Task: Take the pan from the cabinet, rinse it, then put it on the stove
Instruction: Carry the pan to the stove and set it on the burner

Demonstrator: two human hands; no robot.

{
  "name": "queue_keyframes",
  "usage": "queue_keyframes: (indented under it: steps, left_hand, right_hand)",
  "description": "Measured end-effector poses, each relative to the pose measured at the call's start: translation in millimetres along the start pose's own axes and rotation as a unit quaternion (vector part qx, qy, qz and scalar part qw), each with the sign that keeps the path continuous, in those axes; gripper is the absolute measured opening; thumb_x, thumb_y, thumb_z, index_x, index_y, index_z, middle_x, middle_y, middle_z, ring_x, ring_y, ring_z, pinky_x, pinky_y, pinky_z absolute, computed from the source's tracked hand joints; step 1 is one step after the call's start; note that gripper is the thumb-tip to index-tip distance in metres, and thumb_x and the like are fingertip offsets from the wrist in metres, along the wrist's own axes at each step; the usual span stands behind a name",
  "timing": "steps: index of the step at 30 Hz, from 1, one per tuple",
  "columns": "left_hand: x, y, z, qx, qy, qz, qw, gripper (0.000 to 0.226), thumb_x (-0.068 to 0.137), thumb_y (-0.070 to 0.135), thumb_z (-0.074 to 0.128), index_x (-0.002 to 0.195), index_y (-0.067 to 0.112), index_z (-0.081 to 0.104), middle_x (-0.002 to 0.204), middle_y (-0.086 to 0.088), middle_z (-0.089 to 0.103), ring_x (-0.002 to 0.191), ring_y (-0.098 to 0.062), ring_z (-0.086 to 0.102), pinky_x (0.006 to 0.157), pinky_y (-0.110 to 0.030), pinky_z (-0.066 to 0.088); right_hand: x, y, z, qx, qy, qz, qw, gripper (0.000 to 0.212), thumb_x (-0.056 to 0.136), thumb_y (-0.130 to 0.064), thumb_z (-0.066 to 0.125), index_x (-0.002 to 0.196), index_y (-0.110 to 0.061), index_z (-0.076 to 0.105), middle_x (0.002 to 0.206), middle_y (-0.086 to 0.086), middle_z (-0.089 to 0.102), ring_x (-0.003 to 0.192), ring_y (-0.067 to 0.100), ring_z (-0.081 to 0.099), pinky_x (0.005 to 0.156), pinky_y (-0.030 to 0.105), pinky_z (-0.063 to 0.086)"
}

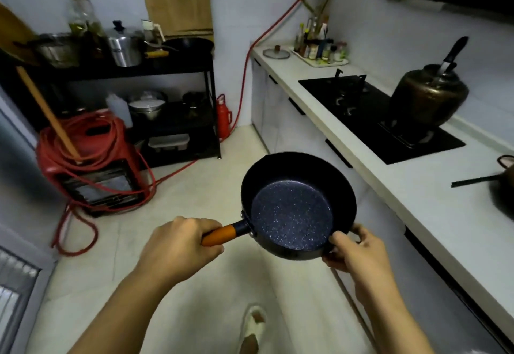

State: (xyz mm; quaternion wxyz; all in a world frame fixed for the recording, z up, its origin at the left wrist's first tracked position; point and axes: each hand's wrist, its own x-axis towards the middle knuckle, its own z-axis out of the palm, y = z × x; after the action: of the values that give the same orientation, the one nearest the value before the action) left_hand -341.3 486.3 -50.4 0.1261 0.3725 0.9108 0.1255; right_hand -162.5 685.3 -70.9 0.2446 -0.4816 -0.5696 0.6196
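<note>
My left hand [178,245] grips the speckled saucepan's [294,209] orange handle [219,235]; my right hand [356,250] pinches its rim, above the floor.

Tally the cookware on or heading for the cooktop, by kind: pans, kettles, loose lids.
Pans: 1, the pan, held over the floor by the left hand on its handle and the right hand at its rim.
Kettles: 1, the kettle on the near burner of the stove.
Loose lids: 1, the glass lid on the counter.
Total: 3
</note>
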Motion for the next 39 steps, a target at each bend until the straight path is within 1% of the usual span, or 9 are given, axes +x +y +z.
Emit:
queue_keyframes:
  steps: [4,7,11,17,23,28,31,34,39]
  left_hand:
    - [123.5,3.3,-15.6,-0.019,0.004,0.015,1.000,0.017,0.081,0.040,0.065,0.097,0.042,0.064,0.063,0.010,0.059,0.059,-0.009,0.054,0.050,-0.021,0.032]
    - [208.3,7.4,-44.1,-0.019,0.018,0.022,0.999,0.018,0.080,0.041,0.065,0.098,0.042,0.064,0.063,0.011,0.059,0.059,-0.008,0.054,0.051,-0.019,0.034]
    - [312.7,4.8,-74.4,-0.023,0.009,0.022,0.999,0.018,0.081,0.041,0.065,0.099,0.042,0.063,0.067,0.010,0.062,0.060,-0.006,0.055,0.052,-0.019,0.037]
    - [475.7,-4.9,-90.3,-0.008,-0.025,0.056,0.998,0.008,0.087,0.038,0.058,0.095,0.038,0.061,0.062,0.013,0.052,0.056,-0.002,0.048,0.051,-0.011,0.028]
    - [661.5,-6.6,-107.4,-0.021,-0.071,0.121,0.990,0.025,0.087,0.040,0.059,0.111,0.034,0.061,0.078,0.014,0.058,0.063,-0.001,0.050,0.058,-0.010,0.031]
    - [797.8,8.3,-132.7,-0.045,-0.086,0.156,0.983,0.023,0.088,0.038,0.060,0.111,0.034,0.061,0.079,0.007,0.065,0.066,-0.003,0.059,0.059,-0.009,0.039]
    - [868.7,17.8,-137.8,-0.039,-0.090,0.177,0.979,0.024,0.088,0.037,0.059,0.112,0.033,0.061,0.084,0.006,0.067,0.074,-0.006,0.062,0.069,-0.014,0.045]
    - [946.0,28.6,-136.9,-0.031,-0.095,0.200,0.975,0.023,0.089,0.036,0.058,0.111,0.033,0.061,0.087,0.011,0.064,0.082,-0.005,0.061,0.069,-0.009,0.038]
    - [1063.7,51.0,-135.4,-0.024,-0.104,0.209,0.972,0.031,0.088,0.036,0.059,0.119,0.035,0.058,0.085,0.017,0.059,0.070,0.004,0.052,0.060,-0.003,0.033]
  right_hand:
    - [103.3,-40.5,36.1,0.004,0.021,-0.023,0.999,0.052,0.079,0.000,0.058,0.129,-0.011,0.047,0.069,0.022,0.056,0.063,0.027,0.061,0.064,0.035,0.057]
    - [175.1,-83.6,63.4,-0.009,0.026,-0.049,0.998,0.050,0.078,-0.002,0.059,0.126,-0.012,0.050,0.075,0.035,0.060,0.064,0.029,0.064,0.067,0.039,0.059]
    - [261.5,-133.6,101.4,-0.014,0.019,-0.060,0.998,0.049,0.078,-0.003,0.059,0.126,-0.014,0.051,0.068,0.024,0.058,0.061,0.027,0.062,0.075,0.048,0.057]
    - [399.7,-170.5,159.0,-0.021,0.028,-0.055,0.998,0.052,0.080,-0.006,0.061,0.130,-0.012,0.047,0.080,0.026,0.068,0.068,0.029,0.069,0.059,0.032,0.057]
    - [541.7,-211.7,204.4,-0.012,0.086,-0.031,0.996,0.053,0.081,-0.010,0.062,0.131,-0.014,0.047,0.080,0.015,0.070,0.066,0.023,0.070,0.051,0.023,0.054]
    - [638.5,-269.1,230.5,-0.004,0.097,-0.050,0.994,0.044,0.082,-0.021,0.067,0.121,-0.031,0.052,0.089,0.005,0.070,0.073,0.023,0.071,0.061,0.028,0.056]
    - [694.3,-286.8,243.3,-0.003,0.111,-0.058,0.992,0.034,0.081,-0.020,0.067,0.108,-0.036,0.054,0.091,0.006,0.070,0.068,0.019,0.072,0.058,0.025,0.056]
    - [759.5,-299.4,253.0,0.008,0.121,-0.053,0.991,0.029,0.081,-0.020,0.068,0.091,-0.043,0.055,0.087,0.005,0.071,0.068,0.019,0.072,0.055,0.021,0.055]
    - [870.7,-315.3,263.9,0.038,0.118,-0.025,0.992,0.030,0.083,-0.017,0.066,0.111,-0.026,0.061,0.094,0.004,0.071,0.079,0.023,0.071,0.062,0.028,0.058]
